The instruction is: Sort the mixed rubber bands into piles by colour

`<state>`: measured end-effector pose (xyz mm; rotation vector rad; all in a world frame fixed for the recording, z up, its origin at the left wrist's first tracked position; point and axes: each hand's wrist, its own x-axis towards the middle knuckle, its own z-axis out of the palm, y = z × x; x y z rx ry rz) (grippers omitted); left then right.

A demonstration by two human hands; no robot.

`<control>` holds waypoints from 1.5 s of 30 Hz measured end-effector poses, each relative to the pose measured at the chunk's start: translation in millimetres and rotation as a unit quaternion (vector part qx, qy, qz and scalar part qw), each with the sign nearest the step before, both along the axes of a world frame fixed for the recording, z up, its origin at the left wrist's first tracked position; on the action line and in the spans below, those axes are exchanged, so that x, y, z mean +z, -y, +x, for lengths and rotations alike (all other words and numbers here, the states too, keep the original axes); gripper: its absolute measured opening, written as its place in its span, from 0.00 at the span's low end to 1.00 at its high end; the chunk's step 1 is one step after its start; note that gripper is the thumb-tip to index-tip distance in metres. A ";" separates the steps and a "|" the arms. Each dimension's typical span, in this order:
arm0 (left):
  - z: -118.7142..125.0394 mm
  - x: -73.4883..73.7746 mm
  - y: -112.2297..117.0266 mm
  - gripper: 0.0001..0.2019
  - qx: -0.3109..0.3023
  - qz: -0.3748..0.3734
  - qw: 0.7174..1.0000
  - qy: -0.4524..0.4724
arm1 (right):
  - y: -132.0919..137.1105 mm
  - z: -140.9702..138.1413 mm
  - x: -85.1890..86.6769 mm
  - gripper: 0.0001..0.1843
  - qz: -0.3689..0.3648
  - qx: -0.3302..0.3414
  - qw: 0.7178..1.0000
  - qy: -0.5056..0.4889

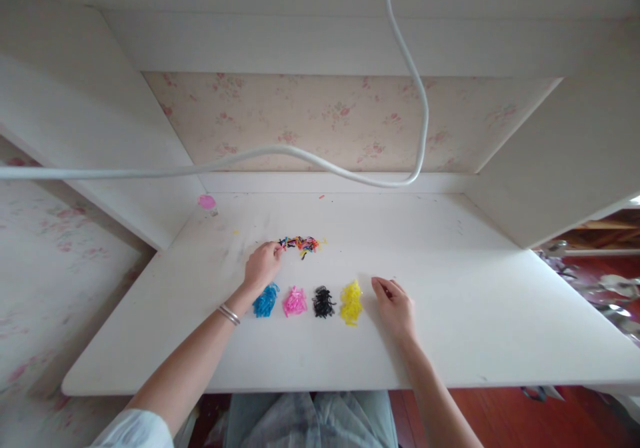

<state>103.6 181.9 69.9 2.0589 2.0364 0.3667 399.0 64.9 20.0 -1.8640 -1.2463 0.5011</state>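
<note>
My left hand (264,263) reaches to the left end of a mixed-colour pile of small rubber bands (303,244), its fingertips pinched together at the pile's edge. Whatever is between those fingers is too small to make out. In a row nearer to me lie a blue pile (265,301), a pink pile (295,301), a black pile (324,302) and a yellow pile (351,303) of the same bands. To the right of the yellow pile, apart from it, my right hand (396,306) rests low over the tabletop. Its fingers are curled with thumb and forefinger close together; their contents are hidden.
The white desk (480,315) has side panels and a flowered back wall. A white cable (295,151) hangs across the view in front of me. A pink round spot (207,201) is at the back left, and a small orange bit (322,197) at the back.
</note>
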 end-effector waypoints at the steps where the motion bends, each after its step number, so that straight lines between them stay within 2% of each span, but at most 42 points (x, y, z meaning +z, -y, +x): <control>1: -0.8 2.1 2.1 0.14 -0.001 0.002 1.000 0.003 | 0.1 -0.4 0.1 0.28 0.000 -0.001 1.000 0.001; 5: -2.5 12.8 17.3 0.15 -0.012 0.003 1.000 0.012 | 0.7 -1.5 -0.2 0.27 -0.001 -0.001 1.000 -0.001; 9: 1.5 21.0 45.4 0.16 -0.048 -0.021 0.998 0.020 | 1.8 -1.6 -0.7 0.26 -0.001 0.003 1.000 -0.004; 15: 10.5 18.4 85.8 0.15 -0.111 -0.078 0.991 0.007 | 3.4 -1.8 0.9 0.27 -0.003 0.012 1.000 0.011; 21: 11.2 20.8 95.6 0.15 -0.125 -0.076 0.989 -0.019 | 3.8 -3.0 -0.3 0.26 -0.009 0.008 1.000 0.020; 27: -2.0 26.3 104.9 0.17 -0.102 -0.038 0.994 0.025 | 3.6 -1.8 -4.7 0.26 -0.007 0.004 1.000 0.012; 32: -24.3 10.5 132.9 0.15 -0.063 0.030 0.986 0.152 | -7.2 -4.0 9.2 0.24 -0.034 0.033 0.998 0.032; 36: -37.8 -12.5 157.6 0.16 -0.018 0.026 0.972 0.235 | -29.6 -26.2 32.6 0.19 -0.043 0.124 0.985 0.109; 40: -45.4 -30.7 169.0 0.21 0.011 0.047 0.969 0.240 | -60.3 -62.9 46.3 0.16 -0.060 0.205 0.960 0.180; 45: -48.2 -38.7 170.2 0.19 -0.007 0.063 0.971 0.230 | -92.9 -96.2 41.8 0.15 -0.122 0.200 0.934 0.268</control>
